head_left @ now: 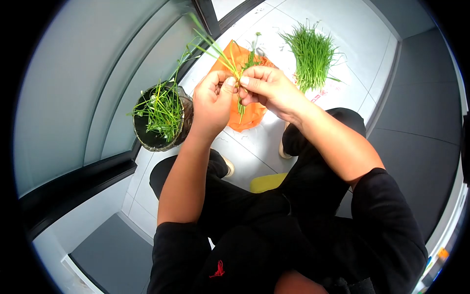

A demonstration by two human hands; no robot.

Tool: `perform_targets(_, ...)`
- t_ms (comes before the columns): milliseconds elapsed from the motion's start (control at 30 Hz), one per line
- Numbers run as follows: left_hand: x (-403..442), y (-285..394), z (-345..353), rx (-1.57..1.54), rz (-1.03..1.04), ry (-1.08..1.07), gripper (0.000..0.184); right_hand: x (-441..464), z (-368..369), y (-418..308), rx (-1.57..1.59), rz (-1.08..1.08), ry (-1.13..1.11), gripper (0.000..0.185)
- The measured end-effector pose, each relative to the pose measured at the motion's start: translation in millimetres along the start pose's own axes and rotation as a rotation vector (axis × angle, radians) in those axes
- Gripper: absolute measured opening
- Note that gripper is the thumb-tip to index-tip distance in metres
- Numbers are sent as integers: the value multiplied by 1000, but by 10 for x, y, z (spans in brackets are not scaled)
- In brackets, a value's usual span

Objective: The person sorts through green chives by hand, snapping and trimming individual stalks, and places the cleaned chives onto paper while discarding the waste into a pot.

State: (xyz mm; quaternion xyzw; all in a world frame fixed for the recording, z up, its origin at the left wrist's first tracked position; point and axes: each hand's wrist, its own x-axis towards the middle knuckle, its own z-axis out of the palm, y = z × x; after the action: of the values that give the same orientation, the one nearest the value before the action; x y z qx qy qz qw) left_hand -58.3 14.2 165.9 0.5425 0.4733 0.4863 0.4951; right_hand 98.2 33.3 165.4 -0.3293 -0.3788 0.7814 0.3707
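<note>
My left hand point(215, 100) and my right hand point(274, 90) meet in front of me, thumbs and fingertips pinched together. Between them is a small bunch of garlic chives point(223, 58), its long green leaves fanning up and to the left, paler near my fingers. The stem ends are mostly hidden by my fingers. Below my hands lies an orange plastic bag point(252, 120) with some more greens point(241, 110) on it, partly covered by my hands.
A large pile of chives point(311, 56) lies on the white tiled floor at the upper right. To the left, a dark bin point(185, 115) holds tangled green scraps point(164, 110) beside a glass door point(63, 112). A yellow-green seat point(267, 183) shows between my legs.
</note>
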Motion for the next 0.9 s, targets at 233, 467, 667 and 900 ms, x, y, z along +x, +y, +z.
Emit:
perform_targets(233,-5,-6,29,12,72,-17,7,26,-21,29,218,-4,55,14)
perform_targets(467,-26,82,3,-77,62,-215,10,72,-112,29,328,-31,44,12)
perform_targets(667,90,107,-405,-171,23,-68,20,51,-104,-25,234,1,142,14)
perform_targets(900,-17,334,-1566,236,-52,-45,18,69,-115,-39,202,-25,68,13)
